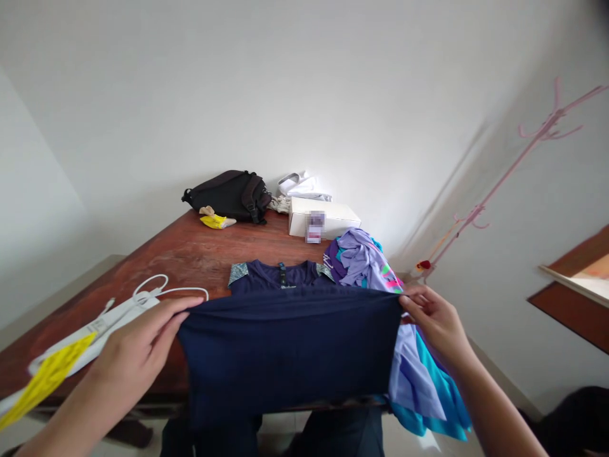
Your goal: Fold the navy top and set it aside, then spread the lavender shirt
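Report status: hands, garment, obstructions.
Left hand and right hand pinching upper corners of navy fabric, stretched wide. Navy garment with patterned shoulders on table just beyond. Purple-and-teal clothes heaped near right hand.

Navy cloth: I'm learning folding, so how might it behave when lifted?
The navy cloth is probably floppy: it hangs below the left hand and right hand. It may stretch slightly, as its top edge looks taut between them.
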Demonstrator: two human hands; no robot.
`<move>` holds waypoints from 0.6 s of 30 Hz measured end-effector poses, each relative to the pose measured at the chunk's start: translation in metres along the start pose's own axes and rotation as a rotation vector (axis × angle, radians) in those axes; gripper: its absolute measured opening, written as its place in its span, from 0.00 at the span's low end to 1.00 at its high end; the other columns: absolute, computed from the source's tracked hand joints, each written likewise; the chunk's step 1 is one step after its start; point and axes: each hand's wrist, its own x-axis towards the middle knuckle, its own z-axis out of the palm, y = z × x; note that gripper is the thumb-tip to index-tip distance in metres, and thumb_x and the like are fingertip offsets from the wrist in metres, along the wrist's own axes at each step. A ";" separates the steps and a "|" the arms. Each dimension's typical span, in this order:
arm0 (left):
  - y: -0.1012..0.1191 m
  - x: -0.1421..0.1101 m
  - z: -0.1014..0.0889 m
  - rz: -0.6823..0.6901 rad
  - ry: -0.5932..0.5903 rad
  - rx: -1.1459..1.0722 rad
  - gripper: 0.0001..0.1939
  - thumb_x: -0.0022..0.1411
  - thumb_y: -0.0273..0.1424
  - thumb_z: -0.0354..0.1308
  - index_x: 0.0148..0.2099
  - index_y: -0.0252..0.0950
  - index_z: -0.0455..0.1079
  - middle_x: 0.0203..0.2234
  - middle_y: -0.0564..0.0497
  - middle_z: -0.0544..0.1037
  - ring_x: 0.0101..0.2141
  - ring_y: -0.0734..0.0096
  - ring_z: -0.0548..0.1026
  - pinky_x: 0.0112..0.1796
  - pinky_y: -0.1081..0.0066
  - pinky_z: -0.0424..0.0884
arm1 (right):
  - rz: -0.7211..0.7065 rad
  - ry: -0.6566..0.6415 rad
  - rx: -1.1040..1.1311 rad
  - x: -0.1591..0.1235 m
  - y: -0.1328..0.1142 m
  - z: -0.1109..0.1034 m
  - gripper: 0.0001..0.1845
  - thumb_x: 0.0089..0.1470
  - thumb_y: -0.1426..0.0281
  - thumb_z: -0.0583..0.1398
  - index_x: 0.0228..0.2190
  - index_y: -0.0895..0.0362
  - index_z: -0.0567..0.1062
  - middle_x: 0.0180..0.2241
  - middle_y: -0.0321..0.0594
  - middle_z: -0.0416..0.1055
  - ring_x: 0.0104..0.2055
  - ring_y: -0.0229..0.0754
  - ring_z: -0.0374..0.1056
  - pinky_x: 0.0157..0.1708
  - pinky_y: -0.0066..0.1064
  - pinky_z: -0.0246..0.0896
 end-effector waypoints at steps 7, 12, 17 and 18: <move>-0.037 0.079 0.087 -0.108 0.043 -0.141 0.17 0.70 0.38 0.46 0.52 0.41 0.71 0.48 0.48 0.80 0.49 0.60 0.78 0.52 0.63 0.71 | 0.032 0.033 -0.075 0.106 0.044 0.059 0.20 0.48 0.52 0.67 0.32 0.54 0.70 0.25 0.35 0.68 0.25 0.39 0.67 0.21 0.28 0.67; -0.085 0.118 0.134 -0.203 -0.064 -0.165 0.17 0.67 0.41 0.47 0.46 0.38 0.72 0.44 0.45 0.81 0.46 0.57 0.78 0.50 0.62 0.71 | 0.106 -0.025 -0.195 0.156 0.081 0.092 0.16 0.49 0.55 0.63 0.30 0.53 0.69 0.25 0.35 0.69 0.23 0.39 0.66 0.18 0.28 0.64; -0.111 0.131 0.156 -0.233 -0.243 -0.140 0.17 0.65 0.43 0.47 0.41 0.39 0.73 0.40 0.46 0.82 0.43 0.56 0.79 0.48 0.62 0.70 | 0.117 -0.015 -0.269 0.183 0.113 0.110 0.14 0.47 0.57 0.62 0.30 0.54 0.70 0.23 0.36 0.69 0.23 0.42 0.66 0.19 0.30 0.62; -0.115 0.131 0.158 -0.243 -0.256 -0.150 0.17 0.64 0.43 0.48 0.41 0.40 0.73 0.40 0.46 0.83 0.43 0.56 0.79 0.49 0.62 0.70 | 0.109 -0.008 -0.284 0.186 0.119 0.112 0.14 0.47 0.57 0.62 0.29 0.54 0.70 0.23 0.36 0.70 0.24 0.43 0.67 0.20 0.30 0.62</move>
